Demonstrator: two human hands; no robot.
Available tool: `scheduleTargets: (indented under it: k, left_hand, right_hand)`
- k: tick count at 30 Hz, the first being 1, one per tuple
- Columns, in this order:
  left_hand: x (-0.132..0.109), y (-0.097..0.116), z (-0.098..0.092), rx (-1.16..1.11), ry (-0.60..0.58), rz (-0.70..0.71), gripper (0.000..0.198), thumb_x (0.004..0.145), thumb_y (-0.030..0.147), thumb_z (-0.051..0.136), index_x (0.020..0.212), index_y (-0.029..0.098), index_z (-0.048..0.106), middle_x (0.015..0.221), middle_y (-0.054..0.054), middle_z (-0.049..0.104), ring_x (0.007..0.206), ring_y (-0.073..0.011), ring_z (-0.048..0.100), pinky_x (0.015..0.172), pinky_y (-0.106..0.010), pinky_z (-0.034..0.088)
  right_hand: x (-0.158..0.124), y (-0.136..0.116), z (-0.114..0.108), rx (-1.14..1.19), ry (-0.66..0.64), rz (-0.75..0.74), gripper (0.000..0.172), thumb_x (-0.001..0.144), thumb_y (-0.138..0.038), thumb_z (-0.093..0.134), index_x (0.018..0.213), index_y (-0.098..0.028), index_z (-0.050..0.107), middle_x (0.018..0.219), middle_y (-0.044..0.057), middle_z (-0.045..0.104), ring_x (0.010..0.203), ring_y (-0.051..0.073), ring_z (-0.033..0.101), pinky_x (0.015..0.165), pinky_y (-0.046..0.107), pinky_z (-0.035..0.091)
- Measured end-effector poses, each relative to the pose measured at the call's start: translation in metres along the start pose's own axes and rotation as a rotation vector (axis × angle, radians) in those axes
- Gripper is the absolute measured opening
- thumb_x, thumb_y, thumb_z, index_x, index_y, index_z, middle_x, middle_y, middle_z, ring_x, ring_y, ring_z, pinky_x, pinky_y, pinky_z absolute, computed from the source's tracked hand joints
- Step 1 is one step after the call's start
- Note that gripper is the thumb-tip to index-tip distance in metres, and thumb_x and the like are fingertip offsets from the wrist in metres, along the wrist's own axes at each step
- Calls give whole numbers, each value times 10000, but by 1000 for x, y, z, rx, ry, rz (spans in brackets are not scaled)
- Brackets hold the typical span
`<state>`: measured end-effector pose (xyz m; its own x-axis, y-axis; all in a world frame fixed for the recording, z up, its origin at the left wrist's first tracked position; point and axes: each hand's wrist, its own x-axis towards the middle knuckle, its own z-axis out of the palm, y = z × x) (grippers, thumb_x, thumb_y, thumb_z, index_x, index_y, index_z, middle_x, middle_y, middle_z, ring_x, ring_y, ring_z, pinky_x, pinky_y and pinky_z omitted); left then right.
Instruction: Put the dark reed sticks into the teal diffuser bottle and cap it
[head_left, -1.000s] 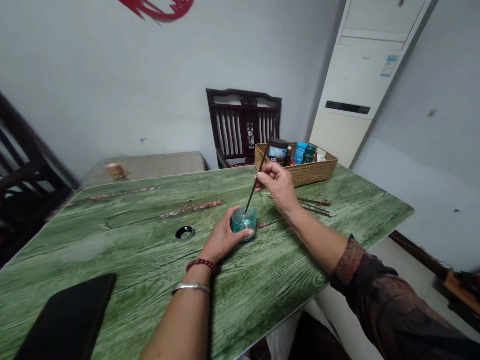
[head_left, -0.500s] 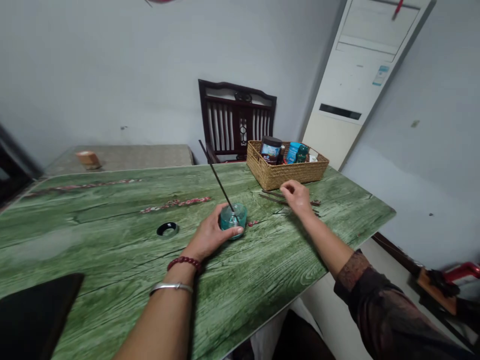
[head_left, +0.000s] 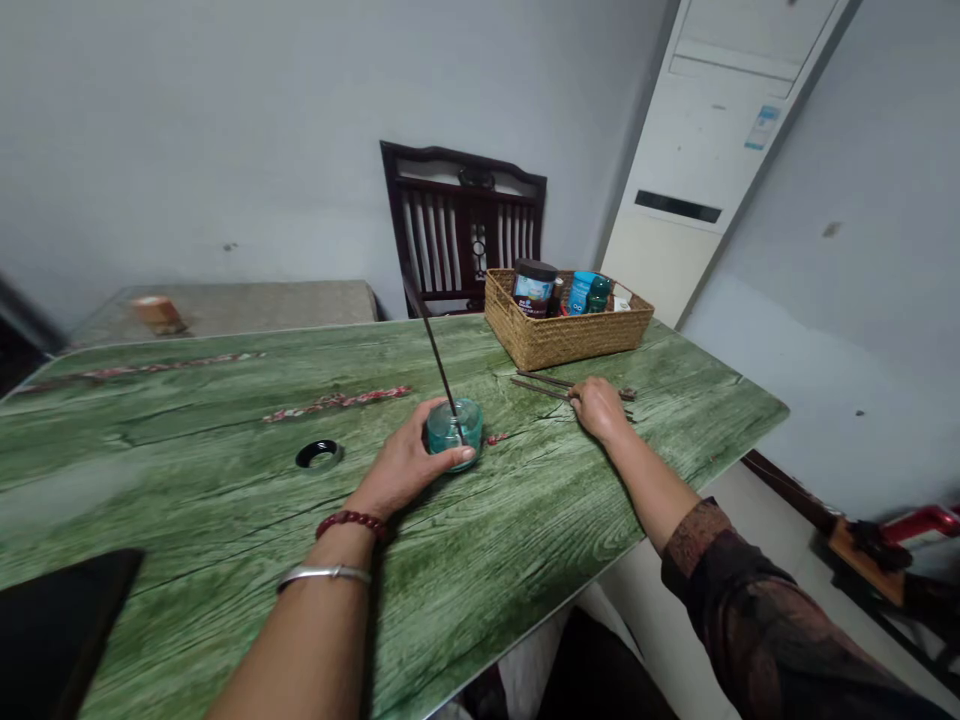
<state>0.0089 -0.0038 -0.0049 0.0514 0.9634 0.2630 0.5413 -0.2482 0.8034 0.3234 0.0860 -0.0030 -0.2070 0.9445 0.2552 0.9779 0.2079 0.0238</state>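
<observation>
My left hand (head_left: 405, 455) is wrapped round a small teal glass jar (head_left: 466, 420) that stands on the green table. One thin dark stick (head_left: 439, 355) leans up and to the left out of the jar. Several more dark sticks (head_left: 540, 388) lie on the table to the right, in front of the basket. Over them is my right hand (head_left: 598, 408), its fingers closed at the sticks, partly covering them. A shiny dark ring (head_left: 319, 455) rests on the table left of the jar.
A woven basket (head_left: 577, 345) with a dark-lidded tub (head_left: 535, 288) and bottles stands behind the sticks. A black flat object (head_left: 67, 620) is at the near left. Beyond the table are a dark wooden chair (head_left: 465, 215) and a low surface bearing an orange-brown object (head_left: 157, 315).
My right hand has come down onto the sticks and its fingers have closed there. My left hand still holds the jar. The view has shifted slightly.
</observation>
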Motion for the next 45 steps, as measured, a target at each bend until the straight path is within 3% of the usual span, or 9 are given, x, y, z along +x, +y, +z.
scheduleTargets:
  k: [10,14,17,20,25,30,38,42,45]
  left_hand:
    - [0,1,-1,64,-37,-12,823,648,582,751,1325,180,512,1238,-112,681,1153,-339,631,1008,-472,490]
    - [1,-4,0,40,-16,2,809,643,569,762,1319,192,528,1238,-109,683,1149,-337,634,995,-469,500]
    - [1,-7,1,19,-10,25,796,646,548,771,1318,194,532,1240,-112,681,1149,-334,634,998,-475,499]
    - [1,-9,2,-3,-9,57,785,653,534,775,1315,193,530,1245,-114,677,1159,-332,630,1010,-475,490]
    - [1,-9,3,-3,-14,52,776,653,534,775,1311,198,538,1183,-99,702,1105,-331,654,971,-475,508]
    - [1,-10,4,-2,-10,78,790,660,543,767,1324,183,535,1220,-101,691,1122,-322,648,980,-461,502]
    - [1,-11,4,-4,-17,91,790,664,549,771,1318,179,531,1262,-115,670,1165,-330,626,1006,-475,487]
    - [2,-11,4,-5,-14,82,810,656,555,773,1325,171,529,1258,-124,672,1165,-337,628,1005,-476,490]
    - [2,-10,4,-8,-13,76,800,657,543,772,1331,184,531,1246,-115,681,1160,-337,632,1012,-488,485]
  right_hand:
    - [-1,-4,3,117,-8,-67,228,889,-143,578,1079,-178,699,1058,102,731,1030,219,627,892,277,396]
    - [-3,-12,-7,211,109,-122,204,880,-113,548,999,-170,704,1028,117,716,1020,236,609,907,311,411]
    - [-3,-26,-33,503,327,-162,154,864,-132,541,937,-179,668,956,86,700,935,219,609,880,326,441]
    - [1,-52,-73,1018,487,-199,59,857,-244,584,903,-211,601,852,13,669,778,172,607,766,302,485]
    - [9,-108,-118,1586,454,-314,182,869,-381,619,945,-250,519,839,-27,657,694,122,605,664,264,503]
    - [16,-140,-112,1610,371,-335,228,821,-394,671,879,-237,517,788,-34,646,646,104,580,604,240,486]
    - [18,-150,-80,1553,241,-294,208,772,-372,663,828,-229,523,719,-52,588,621,114,565,625,260,485]
    - [14,-140,-65,1400,174,-283,221,761,-389,669,877,-220,588,735,-39,604,674,133,580,662,271,481]
    - [10,-107,-56,1179,289,-227,185,791,-386,632,836,-207,631,746,-21,631,693,142,570,695,275,461]
